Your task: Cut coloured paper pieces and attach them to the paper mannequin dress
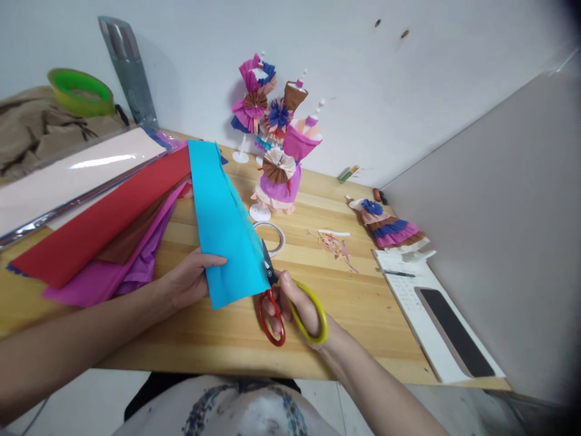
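Note:
My left hand (193, 275) grips the left edge of a long strip of bright blue crepe paper (222, 224), thumb on top and fingers beneath. The paper slants over the table, its lower end toward me. In my right hand (295, 303) is a pair of scissors (273, 303) with one red and one yellow handle loop. Their blades are spread apart at the right edge of the blue paper, near its lower corner. Part of the blades lies behind or against the paper, so I cannot tell whether they are cutting.
Red paper (109, 218) and purple paper (86, 284) lie at the left. Small dress stands (276, 166) with paper dresses rise at the back. A tape roll (278, 239), paper scraps (336, 247), a paper dress (390, 227) and a phone (454, 330) on a notebook (394, 260) are rightward.

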`<state>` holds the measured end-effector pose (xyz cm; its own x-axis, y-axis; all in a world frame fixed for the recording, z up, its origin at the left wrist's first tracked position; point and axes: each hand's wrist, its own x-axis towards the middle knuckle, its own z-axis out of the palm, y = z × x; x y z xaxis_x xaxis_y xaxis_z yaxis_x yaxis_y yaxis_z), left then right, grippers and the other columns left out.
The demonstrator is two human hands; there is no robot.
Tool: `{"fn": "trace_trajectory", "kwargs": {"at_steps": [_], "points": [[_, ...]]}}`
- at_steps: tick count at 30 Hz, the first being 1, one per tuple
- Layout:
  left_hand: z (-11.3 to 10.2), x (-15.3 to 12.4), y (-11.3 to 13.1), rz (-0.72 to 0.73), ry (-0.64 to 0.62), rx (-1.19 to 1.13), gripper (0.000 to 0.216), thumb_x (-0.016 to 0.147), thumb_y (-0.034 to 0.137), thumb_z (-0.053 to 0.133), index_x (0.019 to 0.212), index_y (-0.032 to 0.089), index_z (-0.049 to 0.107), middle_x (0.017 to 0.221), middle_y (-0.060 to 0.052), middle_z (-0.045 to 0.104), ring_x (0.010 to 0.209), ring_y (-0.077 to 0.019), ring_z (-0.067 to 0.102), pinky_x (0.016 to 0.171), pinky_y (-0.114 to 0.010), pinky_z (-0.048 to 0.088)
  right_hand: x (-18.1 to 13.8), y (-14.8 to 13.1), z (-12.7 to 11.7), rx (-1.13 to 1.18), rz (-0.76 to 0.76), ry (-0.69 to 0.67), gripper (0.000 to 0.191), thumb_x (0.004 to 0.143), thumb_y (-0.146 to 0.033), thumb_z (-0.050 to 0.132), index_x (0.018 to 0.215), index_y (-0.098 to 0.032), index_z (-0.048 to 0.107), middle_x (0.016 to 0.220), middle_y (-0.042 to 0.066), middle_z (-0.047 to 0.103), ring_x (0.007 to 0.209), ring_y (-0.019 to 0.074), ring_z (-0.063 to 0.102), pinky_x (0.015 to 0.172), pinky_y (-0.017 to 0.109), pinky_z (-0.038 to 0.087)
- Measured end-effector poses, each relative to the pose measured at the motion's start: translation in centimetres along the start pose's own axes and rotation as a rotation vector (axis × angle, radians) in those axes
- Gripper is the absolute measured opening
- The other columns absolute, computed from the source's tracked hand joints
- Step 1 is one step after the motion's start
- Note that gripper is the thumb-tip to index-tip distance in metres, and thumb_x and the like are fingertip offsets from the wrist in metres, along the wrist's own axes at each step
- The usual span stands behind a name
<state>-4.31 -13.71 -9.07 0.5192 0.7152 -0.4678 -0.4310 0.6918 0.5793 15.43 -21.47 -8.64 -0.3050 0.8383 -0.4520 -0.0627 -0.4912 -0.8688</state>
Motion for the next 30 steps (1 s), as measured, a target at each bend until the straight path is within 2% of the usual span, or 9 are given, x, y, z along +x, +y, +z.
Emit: {"fn": "trace_trajectory", "kwargs": {"at_steps": [6,12,18,22,26,30], "points": [[-0.16,0.01,0.02,-0.012,-0.012,-0.002,0.079,0.072,0.007,0.071,0.146,0.015,0.045,0.118,-0.014,0.073,0.114,-0.0356,0.066,0.102,-0.051,0.049,0.19,-0.01,0.00,0.026,0.037,0.028,0.074,0.069,-0.092,0.043,0.060,-0.018,0.050,0.039,-0.004,0.046,0.030,0.0086,0.041,0.032,0.021,0.028],[-0.04,0.07,0.02,-0.038,0.025,0.000,0.072,0.072,0.006,0.067,0.142,0.011,0.048,0.116,-0.016,0.073,0.109,-0.0358,0.068,0.100,-0.051,0.050,0.28,0.24,0.09,0.012,0.044,0.067,0.074,0.068,-0.092,0.042,0.054,-0.019,0.047,0.032,-0.005,0.041,0.025,0.0074,0.035,0.028,0.020,0.026],[-0.03,0.09,-0.01,-0.024,0.003,-0.008,0.073,0.073,0.006,0.066,0.143,0.010,0.046,0.119,-0.017,0.072,0.109,-0.0350,0.068,0.101,-0.052,0.049,0.30,0.15,0.50,0.017,0.037,0.143,0.070,0.063,-0.091,0.052,0.065,-0.021,0.046,0.039,-0.008,0.042,0.024,0.0059,0.033,0.024,0.019,0.024],[0.07,0.04,0.07,-0.024,0.015,-0.002,0.075,0.073,0.005,0.066,0.144,0.008,0.044,0.116,-0.018,0.073,0.107,-0.0357,0.069,0.101,-0.051,0.049,0.37,-0.11,0.73,0.018,0.050,0.123,0.071,0.061,-0.092,0.053,0.070,-0.022,0.046,0.038,-0.010,0.039,0.023,0.0064,0.031,0.022,0.019,0.021],[0.18,0.00,0.16,-0.038,0.017,0.002,0.076,0.074,0.006,0.064,0.147,0.008,0.041,0.119,-0.018,0.071,0.108,-0.0363,0.068,0.097,-0.051,0.052,0.42,-0.27,0.56,0.064,0.079,0.137,0.072,0.059,-0.092,0.055,0.071,-0.021,0.047,0.042,-0.009,0.045,0.026,0.0065,0.036,0.026,0.019,0.025],[0.24,-0.09,0.18,-0.019,0.043,0.024,0.078,0.075,0.004,0.064,0.148,0.011,0.039,0.117,-0.016,0.073,0.105,-0.0342,0.069,0.092,-0.049,0.055,0.43,-0.47,0.05,0.041,0.083,0.040,0.075,0.062,-0.094,0.047,0.062,-0.018,0.050,0.042,-0.005,0.047,0.031,0.0079,0.043,0.031,0.020,0.025]]}}
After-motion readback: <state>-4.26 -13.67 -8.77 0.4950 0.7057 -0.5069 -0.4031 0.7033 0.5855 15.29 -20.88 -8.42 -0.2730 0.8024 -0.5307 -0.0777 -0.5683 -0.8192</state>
